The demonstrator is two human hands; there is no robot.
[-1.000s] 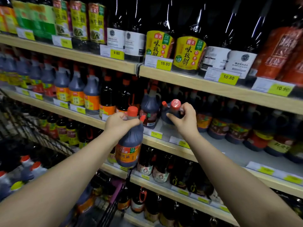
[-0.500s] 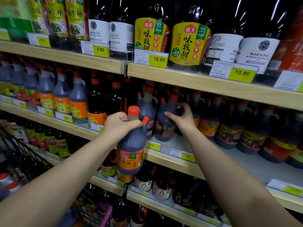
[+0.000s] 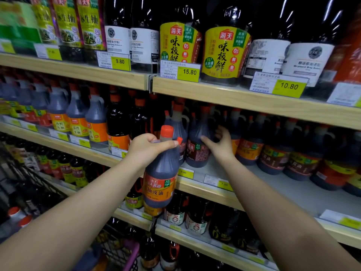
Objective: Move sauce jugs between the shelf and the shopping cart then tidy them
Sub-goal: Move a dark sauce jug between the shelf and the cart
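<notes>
My left hand (image 3: 148, 148) grips the neck and handle of a dark sauce jug (image 3: 163, 173) with a red cap and orange label, holding it upright in the air in front of the middle shelf (image 3: 293, 194). A second dark jug (image 3: 196, 147) with a brown-red label stands on that shelf just behind it. My right hand (image 3: 220, 143) is at this jug's right side, fingers spread, only the thumb resting on its front. The shopping cart (image 3: 25, 173) is at the lower left, with red-capped jugs (image 3: 14, 213) inside.
More jugs fill the middle shelf to the left (image 3: 78, 118) and right (image 3: 273, 153), with bare shelf board in front of the right ones. Tall bottles (image 3: 224, 49) stand on the top shelf, smaller bottles (image 3: 195, 222) below. The cart's purple handle (image 3: 132, 255) is at the bottom.
My right hand set its jug upright on the middle shelf and loosened its grip, fingers spreading. My left hand kept its jug almost still. The view moved closer to the shelf.
</notes>
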